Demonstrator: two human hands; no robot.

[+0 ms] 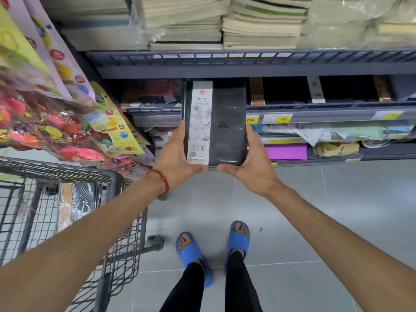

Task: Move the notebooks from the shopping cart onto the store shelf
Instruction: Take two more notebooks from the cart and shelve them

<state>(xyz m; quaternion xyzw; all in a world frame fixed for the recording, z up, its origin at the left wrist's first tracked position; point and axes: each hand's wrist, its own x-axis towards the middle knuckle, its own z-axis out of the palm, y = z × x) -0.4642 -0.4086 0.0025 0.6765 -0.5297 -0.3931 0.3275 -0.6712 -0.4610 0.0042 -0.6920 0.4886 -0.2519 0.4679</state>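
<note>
At the shelf [326, 111] front: notebook [226, 122] held between both hands, far end at the opening.
Your left hand [176, 155] and right hand [255, 164] grip its side edges; slide it in level, clear of the rail.

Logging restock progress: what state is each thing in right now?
black notebook: plastic-wrapped, held up between both hands, not yet shelved.
left hand: grips the notebook's left edge.
right hand: grips its right edge.
shopping cart: holds wrapped items.
shelf: partly stocked.
</note>
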